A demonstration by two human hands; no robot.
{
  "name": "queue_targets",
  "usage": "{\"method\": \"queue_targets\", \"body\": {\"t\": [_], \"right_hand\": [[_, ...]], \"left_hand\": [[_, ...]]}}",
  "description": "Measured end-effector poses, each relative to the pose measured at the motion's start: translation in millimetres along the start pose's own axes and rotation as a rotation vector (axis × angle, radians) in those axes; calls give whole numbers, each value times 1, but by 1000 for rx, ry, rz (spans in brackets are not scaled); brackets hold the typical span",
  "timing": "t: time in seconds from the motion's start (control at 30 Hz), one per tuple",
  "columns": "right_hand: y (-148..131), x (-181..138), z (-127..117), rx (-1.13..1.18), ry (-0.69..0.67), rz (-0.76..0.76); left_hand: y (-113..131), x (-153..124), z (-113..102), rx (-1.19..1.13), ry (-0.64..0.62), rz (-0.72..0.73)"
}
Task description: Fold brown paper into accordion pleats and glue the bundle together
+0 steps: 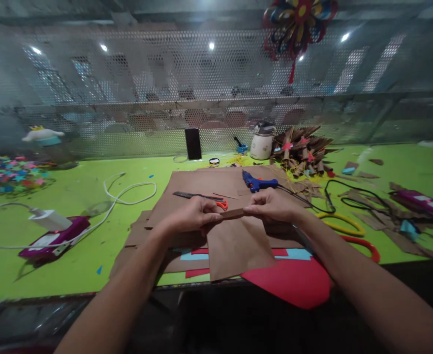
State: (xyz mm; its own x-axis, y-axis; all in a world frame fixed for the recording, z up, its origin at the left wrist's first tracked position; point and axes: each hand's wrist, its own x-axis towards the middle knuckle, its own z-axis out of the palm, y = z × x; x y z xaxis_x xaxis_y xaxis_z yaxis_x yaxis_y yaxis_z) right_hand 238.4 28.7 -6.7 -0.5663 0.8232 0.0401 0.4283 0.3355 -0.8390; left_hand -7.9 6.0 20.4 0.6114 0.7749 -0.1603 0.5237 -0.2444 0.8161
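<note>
My left hand (197, 214) and my right hand (271, 205) both pinch the rolled top edge of a brown paper sheet (238, 248), one at each end of the roll. The sheet hangs down toward me over a stack of brown paper (187, 189) on the green table (79, 255). Red paper (293, 282) and light blue paper (297, 253) lie under the sheet. Just beyond my hands lie orange-handled scissors (205, 197) and a blue glue gun (258, 182).
A pile of brown paper rolls (301, 147) and a white jar (262, 140) stand at the back. A purple device (52, 241) with a white charger and cable (128, 194) lies at the left. Yellow and red scissor handles (353, 231) and black cable (345, 194) lie at the right. A dark phone (193, 143) leans on the mesh wall.
</note>
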Motion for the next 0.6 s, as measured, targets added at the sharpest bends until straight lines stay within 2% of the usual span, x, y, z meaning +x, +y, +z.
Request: {"method": "queue_targets", "body": {"t": [0.1, 0.23, 0.43, 0.5, 0.6], "right_hand": [[1, -2, -6, 118, -17, 41], [4, -2, -12, 290, -48, 1], [2, 1, -13, 639, 161, -99], [-4, 0, -5, 692, 125, -114], [-11, -3, 11, 715, -107, -118]], "left_hand": [[1, -2, -4, -13, 15, -24], [1, -4, -11, -43, 26, -28], [0, -5, -13, -260, 17, 56], [-2, -4, -7, -416, -9, 53], [-4, -1, 6, -604, -107, 51]]}}
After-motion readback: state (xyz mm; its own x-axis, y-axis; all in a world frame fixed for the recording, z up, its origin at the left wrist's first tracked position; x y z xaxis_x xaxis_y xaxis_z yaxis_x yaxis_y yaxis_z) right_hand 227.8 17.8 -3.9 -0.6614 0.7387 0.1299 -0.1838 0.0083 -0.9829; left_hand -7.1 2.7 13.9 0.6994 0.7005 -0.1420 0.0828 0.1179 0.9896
